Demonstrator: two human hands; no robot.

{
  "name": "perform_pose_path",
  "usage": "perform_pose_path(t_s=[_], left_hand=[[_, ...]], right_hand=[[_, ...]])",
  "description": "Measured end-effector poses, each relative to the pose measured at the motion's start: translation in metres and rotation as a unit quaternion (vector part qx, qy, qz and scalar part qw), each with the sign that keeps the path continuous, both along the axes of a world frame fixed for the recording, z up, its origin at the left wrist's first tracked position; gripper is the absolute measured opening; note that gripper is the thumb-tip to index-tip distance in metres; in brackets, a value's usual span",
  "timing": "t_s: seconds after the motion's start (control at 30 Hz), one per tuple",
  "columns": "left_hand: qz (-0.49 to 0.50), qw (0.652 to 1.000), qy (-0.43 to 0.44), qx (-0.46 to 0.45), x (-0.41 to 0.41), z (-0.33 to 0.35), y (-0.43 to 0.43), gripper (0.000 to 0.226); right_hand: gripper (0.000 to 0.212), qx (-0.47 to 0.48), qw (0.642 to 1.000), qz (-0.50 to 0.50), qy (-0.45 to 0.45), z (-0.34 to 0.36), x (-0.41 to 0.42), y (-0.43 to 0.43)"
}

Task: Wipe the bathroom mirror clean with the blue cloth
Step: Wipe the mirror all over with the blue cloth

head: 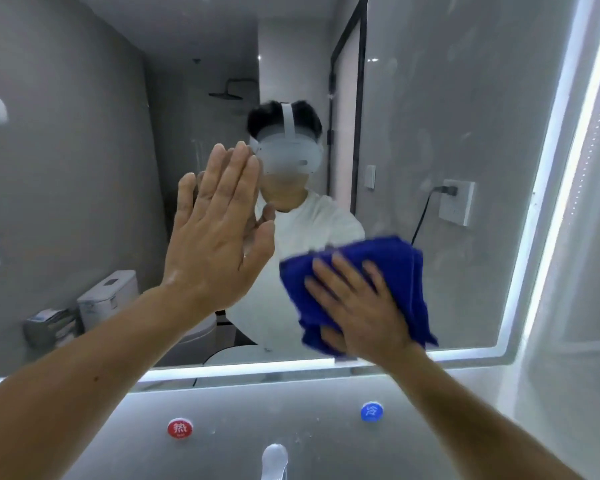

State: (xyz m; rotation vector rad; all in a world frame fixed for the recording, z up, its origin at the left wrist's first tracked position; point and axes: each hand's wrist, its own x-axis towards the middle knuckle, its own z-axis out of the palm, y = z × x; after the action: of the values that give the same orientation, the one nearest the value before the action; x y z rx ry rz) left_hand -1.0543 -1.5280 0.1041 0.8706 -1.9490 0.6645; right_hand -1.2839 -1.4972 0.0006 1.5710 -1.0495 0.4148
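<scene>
Mirror (447,133) under flat left hand (215,244) and right hand (364,306) on blue cloth (395,261), grips apart; faucet (274,460) below.

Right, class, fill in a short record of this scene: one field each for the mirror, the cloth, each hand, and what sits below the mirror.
mirror: wall-mounted, lit strip along its edge, faint smears on the right part
blue cloth: bunched, pressed on the lower right of the glass
right hand: fingers spread, pressing the cloth
left hand: flat, fingers straight, at the glass
below: red cap, blue cap, tap spout
</scene>
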Motion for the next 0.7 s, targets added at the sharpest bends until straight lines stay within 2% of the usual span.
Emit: perform_pose_path(t_s=[0.17, 0.27, 0.37, 0.43, 0.6, 0.7], left_hand=[[-0.020, 0.999, 0.025, -0.019, -0.006, 0.017, 0.005, 0.065], [-0.015, 0.999, 0.032, -0.019, -0.006, 0.028, 0.005, 0.068], [-0.013, 0.999, 0.035, -0.010, -0.005, 0.033, 0.005, 0.069], [-0.017, 0.999, 0.034, -0.005, -0.005, 0.034, 0.004, 0.070], [-0.014, 1.000, 0.027, -0.007, -0.009, 0.029, 0.005, 0.069], [-0.009, 1.000, 0.023, -0.013, -0.008, 0.027, 0.006, 0.067]], right_hand=[[0.056, -0.084, 0.985, 0.056, -0.142, 0.159, 0.014, -0.011], [0.057, -0.127, 0.969, 0.067, -0.201, 0.190, 0.022, -0.016], [0.058, -0.150, 0.956, 0.074, -0.240, 0.162, 0.028, -0.018], [0.060, -0.128, 0.961, 0.066, -0.236, 0.120, 0.030, -0.020], [0.062, -0.009, 0.992, -0.030, -0.121, -0.010, 0.020, -0.010], [0.067, 0.080, 0.991, -0.097, -0.050, -0.069, 0.011, -0.001]])
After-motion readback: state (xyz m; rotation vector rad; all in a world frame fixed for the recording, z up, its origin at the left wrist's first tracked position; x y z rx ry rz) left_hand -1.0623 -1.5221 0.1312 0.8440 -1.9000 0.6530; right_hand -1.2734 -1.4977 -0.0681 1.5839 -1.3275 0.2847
